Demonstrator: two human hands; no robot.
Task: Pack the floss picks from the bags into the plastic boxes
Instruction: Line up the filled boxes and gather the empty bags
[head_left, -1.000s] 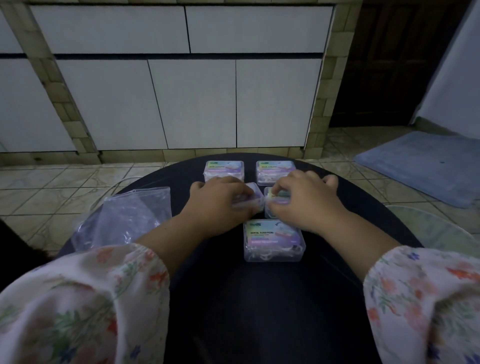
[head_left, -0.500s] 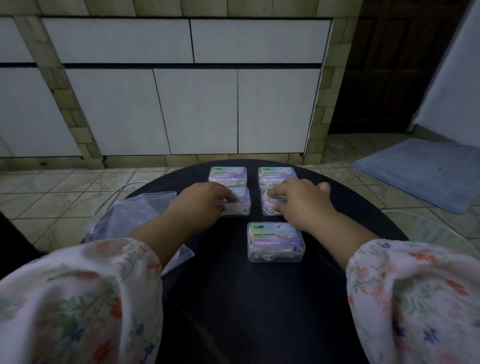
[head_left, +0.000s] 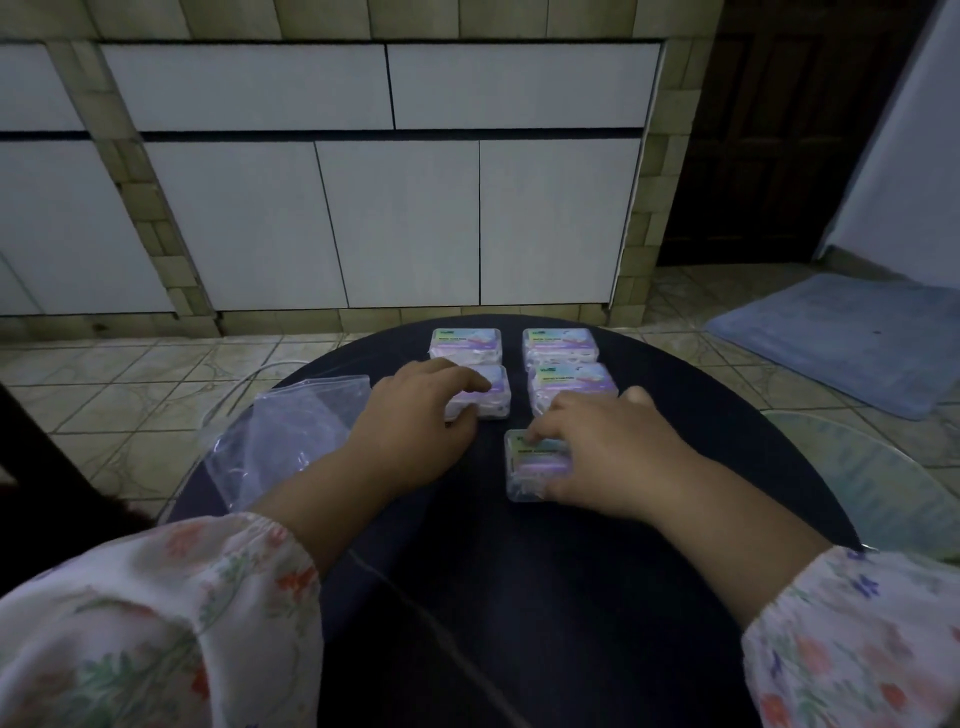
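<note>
— Where are your hands?

— My left hand rests its fingers on the near-left box; my right hand grips the nearest box, fingers curled over it.

— The other boxes?

— Three more at twelve o'clock on the table; an empty bag at ten.

Four closed boxes stand two by two at the far middle of the table, with a narrow lane between the columns. A fifth box sits near the right column's front; a crumpled bag blocks the left edge. The near half of the table lies bare between the sleeves.
</note>
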